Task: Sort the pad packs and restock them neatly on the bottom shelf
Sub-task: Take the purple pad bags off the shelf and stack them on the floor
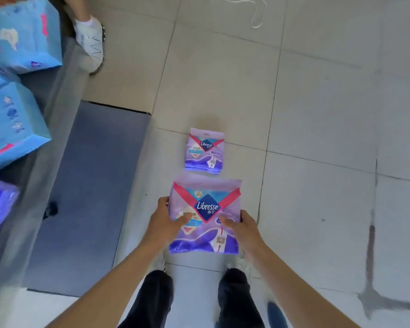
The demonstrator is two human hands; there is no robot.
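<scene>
Held pack (205,216): purple Libresse pack, in the air above the person's feet, front side up.
Left hand (166,220): grips the pack's left edge, thumb on the front.
Right hand (240,227): grips the right edge, thumb on the front.
Floor pack (206,151): smaller-looking purple pack, flat on the tiled floor (317,114), just beyond the held one.
Shelf (57,102): at left, with blue packs (25,35) on it.
Shoe (91,43): another person's white shoe, near the shelf.
</scene>
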